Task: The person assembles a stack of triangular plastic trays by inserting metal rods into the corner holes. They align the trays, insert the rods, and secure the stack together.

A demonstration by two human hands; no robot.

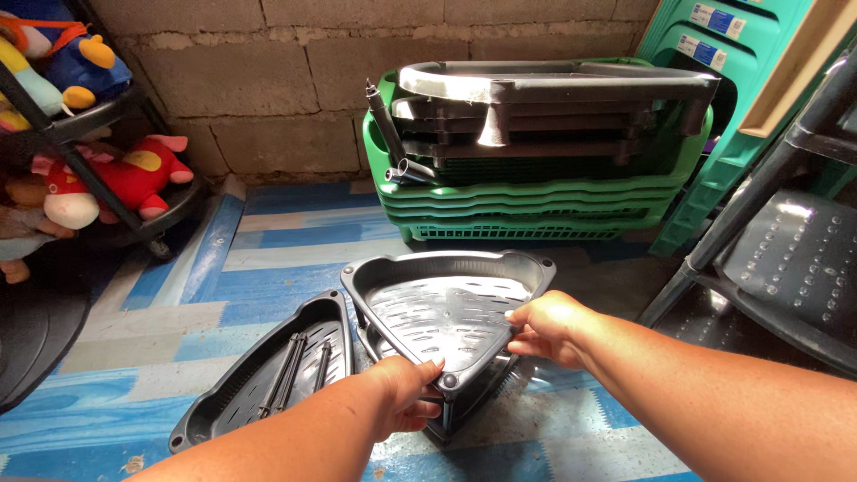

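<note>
Black triangular slotted tray [446, 308] sits on top of a short stack on the floor [295, 236], gripped at its near corner by the left hand [406, 393] and on its near-right rim by the right hand [549, 326], both closed on the tray. Looks like light, stiff moulded plastic, glossy so likely a bit slick; rims and corner sockets are the sensible holds. Second tray [268, 375] with loose rods lies just left of the left hand; green crates [536, 201] loaded with more trays stand beyond both hands.
</note>
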